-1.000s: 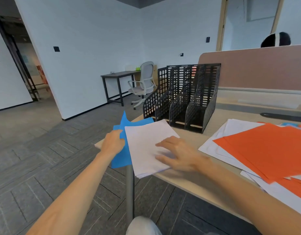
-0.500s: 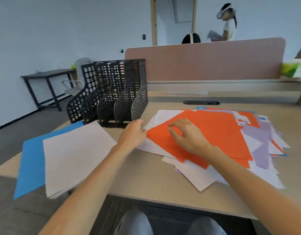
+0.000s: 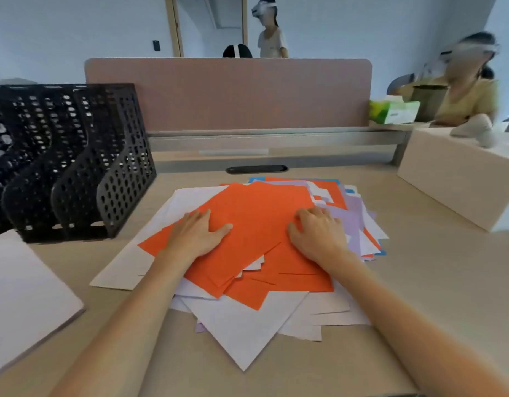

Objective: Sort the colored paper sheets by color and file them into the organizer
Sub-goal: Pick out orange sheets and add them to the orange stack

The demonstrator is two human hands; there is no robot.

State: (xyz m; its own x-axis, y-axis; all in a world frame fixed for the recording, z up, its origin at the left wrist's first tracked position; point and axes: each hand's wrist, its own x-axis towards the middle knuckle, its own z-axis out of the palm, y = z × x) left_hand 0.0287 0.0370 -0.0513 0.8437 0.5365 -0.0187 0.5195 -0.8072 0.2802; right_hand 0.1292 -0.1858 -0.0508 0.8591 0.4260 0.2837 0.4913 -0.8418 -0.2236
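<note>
A loose pile of paper lies mid-desk, with orange sheets (image 3: 253, 222) on top, white sheets (image 3: 242, 328) underneath and lilac sheets (image 3: 350, 216) at its right. My left hand (image 3: 197, 234) rests flat on the top orange sheet, fingers straight. My right hand (image 3: 316, 232) lies on the orange sheets' right edge with its fingers bent at the tips. The black perforated organizer (image 3: 67, 161) stands at the desk's left, its slots showing no paper. A sorted white stack (image 3: 21, 293) lies at the near left.
A pink divider panel (image 3: 227, 93) closes the desk's back. A cardboard box (image 3: 459, 179) sits at the right, a green tissue box (image 3: 393, 111) behind it. People are beyond the divider and at the far right.
The view swung right from the white and blue stacks to the mixed pile. My left hand moved from beside the organizer onto the orange sheet; my right hand shifted to the sheets' right edge.
</note>
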